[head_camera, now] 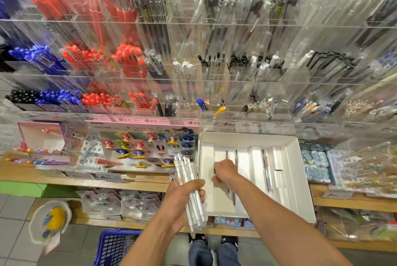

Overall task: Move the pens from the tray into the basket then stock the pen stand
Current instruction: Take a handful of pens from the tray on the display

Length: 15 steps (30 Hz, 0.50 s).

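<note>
Down by my left foot, the blue basket [117, 246] sits on the floor below the shelf edge, and that is where these pens have to go first. Just above it, my left hand [182, 199] is clenched round a bundle of white pens [190, 188]; their long axis runs away from me and a little leftward, tips fanned out above my fingers, tails hanging past my palm. The basket lies below and to the left of that fist, so the left hand is plainly the nearer one for the drop, I judge.

Moving right, the white tray [300, 171] rests on the wooden shelf, touching nothing of the bundle but close beside it. My right hand [223, 172] is down in its left-hand channel, fingers curled over something thin; motion blur hides whether I actually have a pen pinched there, so I cannot tell. Two slim pens [234, 190] lie in that channel, right under and just beyond my knuckles, their length running straight towards me along the groove. Further right, in the next channel, another pair of pens [267, 175] lies the same way, well clear of my fingers.

Above everything, the clear pen stand [214, 85] rises in tiers, waiting for the later stocking.
</note>
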{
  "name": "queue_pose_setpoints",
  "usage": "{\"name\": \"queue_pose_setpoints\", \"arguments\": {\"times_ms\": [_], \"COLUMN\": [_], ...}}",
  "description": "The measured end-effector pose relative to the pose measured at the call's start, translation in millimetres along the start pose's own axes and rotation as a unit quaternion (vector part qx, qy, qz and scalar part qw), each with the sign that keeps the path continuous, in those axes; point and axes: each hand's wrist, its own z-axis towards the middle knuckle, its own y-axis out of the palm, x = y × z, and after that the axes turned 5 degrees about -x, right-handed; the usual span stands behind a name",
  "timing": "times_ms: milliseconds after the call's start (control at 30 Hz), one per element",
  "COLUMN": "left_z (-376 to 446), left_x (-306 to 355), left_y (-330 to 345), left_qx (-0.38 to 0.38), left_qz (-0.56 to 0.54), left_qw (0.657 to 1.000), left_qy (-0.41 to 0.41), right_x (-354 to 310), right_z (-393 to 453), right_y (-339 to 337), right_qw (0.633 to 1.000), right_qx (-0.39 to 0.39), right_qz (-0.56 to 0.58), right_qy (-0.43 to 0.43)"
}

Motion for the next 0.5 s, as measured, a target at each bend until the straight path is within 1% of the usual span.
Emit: {"name": "queue_pose_setpoints", "arguments": {"times_ms": [100, 200, 267, 333, 367, 433, 500], "left_z": [0, 0, 0, 1, 1, 2, 1], "left_x": [1, 1, 1, 2, 2, 2, 1], "left_y": [-1, -2, -1, 1, 2, 4, 7], "left_qx": [0.005, 0.015, 0.015, 0.017, 0.020, 0.023, 0.020], "left_qz": [-0.004, -0.007, -0.004, 0.001, 0.003, 0.007, 0.009], "left_qw": [1.000, 1.000, 1.000, 1.000, 1.000, 1.000, 1.000], "left_qy": [-0.001, -0.004, -0.003, 0.001, 0.004, 0.012, 0.019], "right_x": [1, -2, -6, -8, -7, -4, 0], "right_z": [8, 9, 5, -7, -17, -45, -78], "right_y": [6, 4, 0, -5, -9, -18, -25], "right_qw": [0.998, 0.999, 0.997, 0.994, 0.992, 0.990, 0.985], "right_qx": [0.014, 0.007, 0.013, 0.024, 0.025, 0.013, -0.023], "right_qz": [-0.051, -0.041, -0.074, -0.103, -0.096, -0.050, 0.015], "right_qy": [0.015, 0.030, 0.016, -0.039, -0.072, -0.134, -0.171]}}
